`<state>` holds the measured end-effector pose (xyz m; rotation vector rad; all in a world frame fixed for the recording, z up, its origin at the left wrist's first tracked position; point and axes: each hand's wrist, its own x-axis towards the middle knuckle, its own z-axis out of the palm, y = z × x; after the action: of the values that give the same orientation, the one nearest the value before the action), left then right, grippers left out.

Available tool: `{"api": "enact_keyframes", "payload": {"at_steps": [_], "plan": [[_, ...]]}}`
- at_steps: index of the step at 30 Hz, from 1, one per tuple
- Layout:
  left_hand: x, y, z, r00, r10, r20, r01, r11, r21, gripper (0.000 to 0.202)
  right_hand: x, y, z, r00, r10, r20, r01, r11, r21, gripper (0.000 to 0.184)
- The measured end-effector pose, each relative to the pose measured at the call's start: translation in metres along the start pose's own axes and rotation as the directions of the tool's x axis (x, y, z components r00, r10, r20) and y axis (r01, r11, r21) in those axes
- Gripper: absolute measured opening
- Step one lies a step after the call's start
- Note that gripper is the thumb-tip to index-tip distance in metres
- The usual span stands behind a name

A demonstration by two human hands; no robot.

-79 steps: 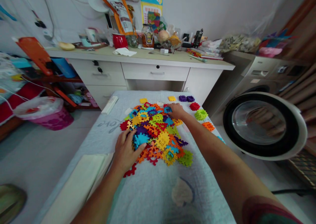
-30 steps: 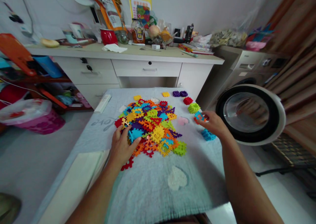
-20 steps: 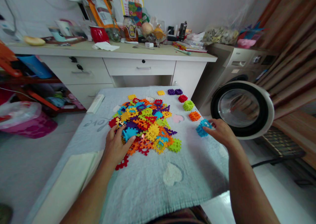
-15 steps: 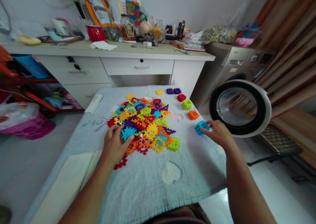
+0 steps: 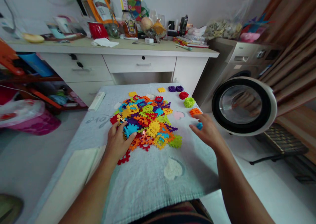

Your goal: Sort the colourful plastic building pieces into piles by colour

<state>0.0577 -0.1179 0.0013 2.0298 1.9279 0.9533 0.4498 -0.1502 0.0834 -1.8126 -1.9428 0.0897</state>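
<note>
Toy-tile pile (image 5: 146, 122) heaped mid-table on a pale blue cloth (image 5: 148, 184).
Left hand (image 5: 118, 144) lies flat, fingers spread, on the pile's near edge; right hand (image 5: 207, 133), fingers loosely open, palm down, covers blue tiles (image 5: 199, 125) near the cloth's right edge, where a nudge could tip them off.

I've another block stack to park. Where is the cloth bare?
Bare: the near cloth around the heart patch, below the pile; also the strip between pile and remote. Crowded: the pile, and the stacks by the right hand.
</note>
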Motion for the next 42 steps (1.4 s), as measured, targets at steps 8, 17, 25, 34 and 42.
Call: {"api": "enact_keyframes", "payload": {"at_steps": [8, 17, 25, 34, 42], "plan": [[-0.001, 0.006, -0.003, 1.0, -0.019, -0.004, 0.019, 1.0, 0.001, 0.062, 0.006, -0.066, 0.046, 0.889, -0.352, 0.292, 0.289, 0.927, 0.237, 0.045], [-0.003, 0.007, 0.002, 1.0, -0.011, -0.012, 0.01, 1.0, -0.02, 0.065, 0.006, -0.059, 0.076, 0.935, -0.309, 0.174, 0.263, 0.934, 0.243, 0.029], [-0.003, 0.007, 0.001, 1.0, 0.018, -0.007, -0.018, 0.997, -0.073, 0.066, 0.007, -0.053, 0.087, 0.976, -0.202, 0.078, 0.184, 0.963, 0.197, 0.021], [0.0, 0.009, -0.002, 0.999, 0.043, 0.012, -0.041, 0.993, -0.114, 0.061, 0.008, -0.048, 0.089, 0.999, -0.045, 0.007, 0.043, 0.971, 0.235, 0.021], [0.001, 0.007, -0.002, 0.999, 0.038, -0.03, -0.04, 0.998, -0.054, 0.059, 0.011, -0.046, 0.082, 0.973, 0.222, 0.064, -0.23, 0.917, 0.325, 0.031]]}}
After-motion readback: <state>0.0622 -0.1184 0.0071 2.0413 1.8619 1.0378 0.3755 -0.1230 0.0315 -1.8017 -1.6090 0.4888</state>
